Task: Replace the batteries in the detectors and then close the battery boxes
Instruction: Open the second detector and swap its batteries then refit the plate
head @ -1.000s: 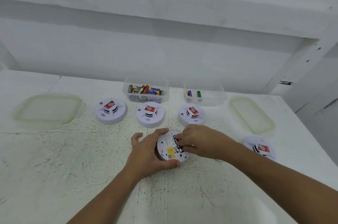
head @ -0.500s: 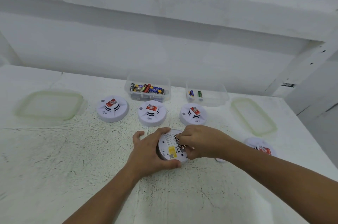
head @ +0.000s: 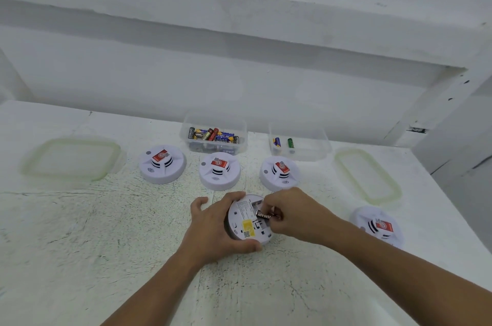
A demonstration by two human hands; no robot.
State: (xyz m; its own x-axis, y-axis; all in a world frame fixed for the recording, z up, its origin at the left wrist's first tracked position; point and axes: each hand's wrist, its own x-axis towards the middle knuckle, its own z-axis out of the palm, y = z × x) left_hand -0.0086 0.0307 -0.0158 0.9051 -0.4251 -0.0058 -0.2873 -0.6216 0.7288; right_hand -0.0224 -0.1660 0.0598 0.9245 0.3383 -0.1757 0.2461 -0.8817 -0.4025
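Right hand (head: 298,215) pinches a battery (head: 266,216) just above the open battery box of the upturned detector (head: 246,227). The left hand (head: 215,227) grips that detector's left rim, pinning it on the counter (head: 106,245). Behind sits a row of three detectors (head: 220,170) face up, a fourth detector (head: 378,225) to the right, then a full battery tub (head: 214,139) beside a near-empty tub (head: 299,146).

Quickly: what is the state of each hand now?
Left hand: grips the overturned detector.
Right hand: pinches a battery at the detector's open compartment.
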